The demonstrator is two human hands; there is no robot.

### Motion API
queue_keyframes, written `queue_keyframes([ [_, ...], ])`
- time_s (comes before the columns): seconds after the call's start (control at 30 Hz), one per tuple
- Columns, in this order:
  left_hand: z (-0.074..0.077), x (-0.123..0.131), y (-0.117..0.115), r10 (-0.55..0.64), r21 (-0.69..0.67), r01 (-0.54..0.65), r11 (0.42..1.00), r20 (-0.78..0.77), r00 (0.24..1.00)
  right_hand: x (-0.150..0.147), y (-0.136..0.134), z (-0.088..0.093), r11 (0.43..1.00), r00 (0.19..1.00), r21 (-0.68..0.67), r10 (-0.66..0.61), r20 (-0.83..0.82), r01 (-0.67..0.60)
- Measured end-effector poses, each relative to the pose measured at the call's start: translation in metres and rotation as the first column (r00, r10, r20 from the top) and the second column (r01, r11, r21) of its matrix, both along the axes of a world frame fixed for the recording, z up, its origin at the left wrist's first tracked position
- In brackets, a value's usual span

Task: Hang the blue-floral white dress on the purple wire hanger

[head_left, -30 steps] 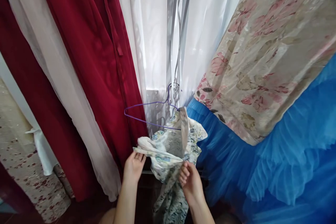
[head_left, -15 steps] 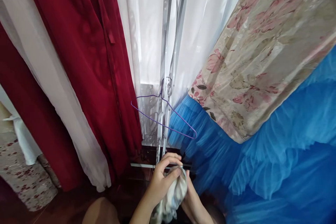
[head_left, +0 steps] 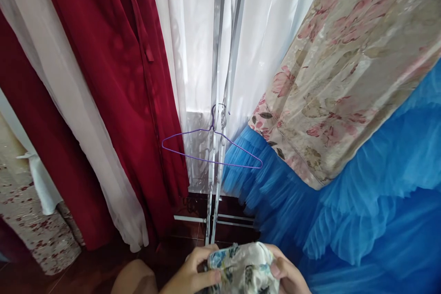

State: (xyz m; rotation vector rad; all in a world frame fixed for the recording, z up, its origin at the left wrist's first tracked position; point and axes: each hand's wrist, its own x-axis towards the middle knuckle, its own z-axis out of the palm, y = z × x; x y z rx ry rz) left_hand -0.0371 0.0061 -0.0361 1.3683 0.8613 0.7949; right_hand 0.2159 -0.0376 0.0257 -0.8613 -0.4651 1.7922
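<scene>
At the bottom of the head view, both my hands grip a bunched piece of printed fabric (head_left: 246, 266), white with blue, yellow and dark patches. My left hand (head_left: 195, 271) pinches its left edge, the thumb lying on the near face. On the opposite side my right hand (head_left: 287, 271) has its thumb pressed over the cloth's right edge. The lower part of the fabric is cut off by the frame. Above and beyond the hands, a purple wire hanger (head_left: 186, 158) hangs with nothing on it from a grey metal stand (head_left: 216, 147).
Long red cloth (head_left: 113, 78) and a whitish sheer length (head_left: 79, 101) hang on the left. White curtains (head_left: 196, 46) stand behind the metal stand. On the right hang a floral garment (head_left: 330, 92) and blue ruffled tulle (head_left: 358, 220). A bare knee (head_left: 134, 278) shows at the lower left.
My hands have moved lower and farther apart, spreading the fabric that was gathered between them. The purple hanger has swung round and now hangs more level and squarer to me.
</scene>
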Motion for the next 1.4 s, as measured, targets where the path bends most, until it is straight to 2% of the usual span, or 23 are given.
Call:
queue_keyframes([
  [0.07, 0.013, -0.016, 0.016, 0.050, 0.165, -0.026, 0.986, -0.140, 0.989, 0.007, 0.008, 0.009, 0.997, 0.991, 0.019, 0.073, 0.108, -0.076],
  [0.1, 0.019, -0.023, 0.024, 0.096, 0.233, -0.048, 0.971, -0.199, 0.975, 0.008, 0.014, 0.015, 0.983, 0.966, 0.059, 0.158, 0.204, -0.174],
  [0.17, 0.028, -0.036, 0.039, 0.203, 0.337, -0.116, 0.935, -0.236, 0.950, 0.007, 0.029, 0.026, 0.904, 0.841, 0.177, 0.269, 0.469, -0.388],
  [0.2, 0.031, -0.041, 0.044, 0.261, 0.377, -0.167, 0.911, -0.214, 0.941, 0.006, 0.037, 0.032, 0.857, 0.758, 0.235, 0.239, 0.607, -0.459],
  [0.27, 0.037, -0.047, 0.050, 0.355, 0.442, -0.256, 0.859, -0.155, 0.922, 0.007, 0.056, 0.044, 0.805, 0.617, 0.344, 0.035, 0.786, -0.483],
  [0.33, 0.044, -0.048, 0.050, 0.382, 0.487, -0.262, 0.833, -0.164, 0.909, 0.016, 0.076, 0.054, 0.789, 0.537, 0.440, -0.169, 0.827, -0.429],
  [0.37, 0.049, -0.047, 0.048, 0.362, 0.497, -0.226, 0.837, -0.194, 0.912, 0.024, 0.087, 0.060, 0.777, 0.522, 0.465, -0.210, 0.827, -0.424],
  [0.43, 0.060, -0.042, 0.044, 0.254, 0.495, -0.087, 0.864, -0.281, 0.926, 0.044, 0.110, 0.072, 0.763, 0.541, 0.503, -0.243, 0.805, -0.406],
  [0.47, 0.066, -0.039, 0.043, 0.186, 0.487, -0.007, 0.874, -0.320, 0.929, 0.055, 0.122, 0.079, 0.767, 0.567, 0.533, -0.275, 0.776, -0.358],
  [0.57, 0.082, -0.034, 0.043, 0.061, 0.495, 0.133, 0.859, -0.356, 0.932, 0.076, 0.165, 0.102, 0.765, 0.643, 0.638, -0.445, 0.624, -0.089],
  [0.63, 0.092, -0.034, 0.048, 0.084, 0.553, 0.113, 0.825, -0.319, 0.944, 0.074, 0.196, 0.115, 0.781, 0.698, 0.624, -0.439, 0.565, -0.015],
  [0.73, 0.107, -0.043, 0.060, 0.180, 0.630, 0.004, 0.777, -0.229, 0.957, 0.050, 0.235, 0.128, 0.842, 0.756, 0.531, -0.285, 0.590, -0.097],
  [0.8, 0.116, -0.059, 0.070, 0.240, 0.610, -0.098, 0.786, -0.157, 0.958, 0.031, 0.248, 0.132, 0.867, 0.777, 0.467, -0.171, 0.606, -0.174],
  [0.9, 0.121, -0.097, 0.085, 0.335, 0.532, -0.254, 0.808, -0.060, 0.940, 0.015, 0.248, 0.135, 0.873, 0.796, 0.401, -0.023, 0.605, -0.279],
  [1.0, 0.114, -0.136, 0.104, 0.415, 0.509, -0.341, 0.791, -0.035, 0.909, 0.020, 0.239, 0.136, 0.864, 0.816, 0.356, 0.101, 0.569, -0.355],
  [1.1, 0.101, -0.156, 0.128, 0.389, 0.477, -0.283, 0.832, -0.139, 0.911, 0.028, 0.231, 0.138, 0.858, 0.824, 0.350, 0.137, 0.550, -0.376],
  [1.2, 0.098, -0.157, 0.157, 0.369, 0.469, -0.222, 0.855, -0.249, 0.896, 0.028, 0.227, 0.143, 0.836, 0.798, 0.359, 0.145, 0.585, -0.415],
  [1.27, 0.107, -0.153, 0.178, 0.409, 0.499, -0.250, 0.830, -0.239, 0.881, 0.024, 0.226, 0.147, 0.831, 0.775, 0.348, 0.149, 0.614, -0.434],
  [1.4, 0.144, -0.151, 0.222, 0.521, 0.565, -0.352, 0.746, -0.167, 0.837, 0.019, 0.226, 0.150, 0.835, 0.777, 0.361, 0.119, 0.619, -0.416],
])
